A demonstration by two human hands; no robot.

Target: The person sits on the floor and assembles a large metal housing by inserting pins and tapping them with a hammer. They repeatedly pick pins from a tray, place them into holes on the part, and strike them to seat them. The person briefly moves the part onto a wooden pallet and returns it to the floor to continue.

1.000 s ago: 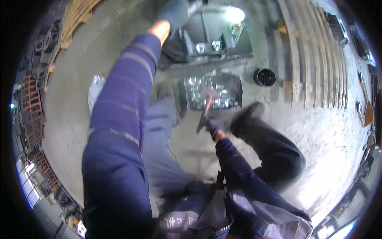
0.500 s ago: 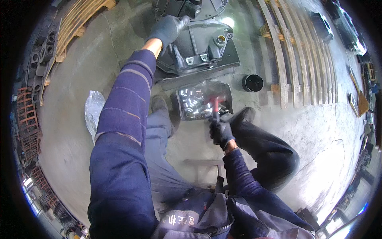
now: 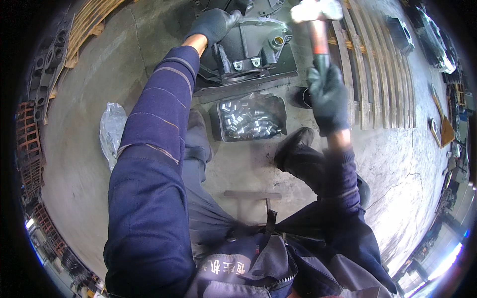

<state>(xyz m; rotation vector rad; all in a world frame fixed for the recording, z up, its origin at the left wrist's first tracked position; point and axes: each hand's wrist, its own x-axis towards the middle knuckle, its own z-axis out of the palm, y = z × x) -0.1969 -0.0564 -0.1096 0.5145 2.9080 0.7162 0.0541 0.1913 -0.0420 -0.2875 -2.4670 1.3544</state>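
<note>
My right hand (image 3: pixel 329 97), in a dark glove, is closed around the handle of a hammer (image 3: pixel 319 42). The hammer is raised on the right, its bright head blurred and its handle partly red. At the far side my gloved left hand (image 3: pixel 212 26) reaches out to a large dark metal casting (image 3: pixel 256 42) with ribs and a round boss. The left fingers are closed together at the casting's upper part; what they pinch is hidden. Between my feet and the casting, a box (image 3: pixel 214 124) lined with clear plastic holds several shiny metal sleeves (image 3: pixel 243 121).
A black round can (image 3: pixel 301 97) stands right of the box, partly behind my right hand. Wooden pallets (image 3: pixel 370 74) lie at the right, and another pallet (image 3: pixel 97 27) at the far left. A clear plastic bag (image 3: pixel 112 129) lies by my left arm.
My right hand has swung the hammer from above the box up and to the right. The left hand stays at the casting, shifting slightly in view.
</note>
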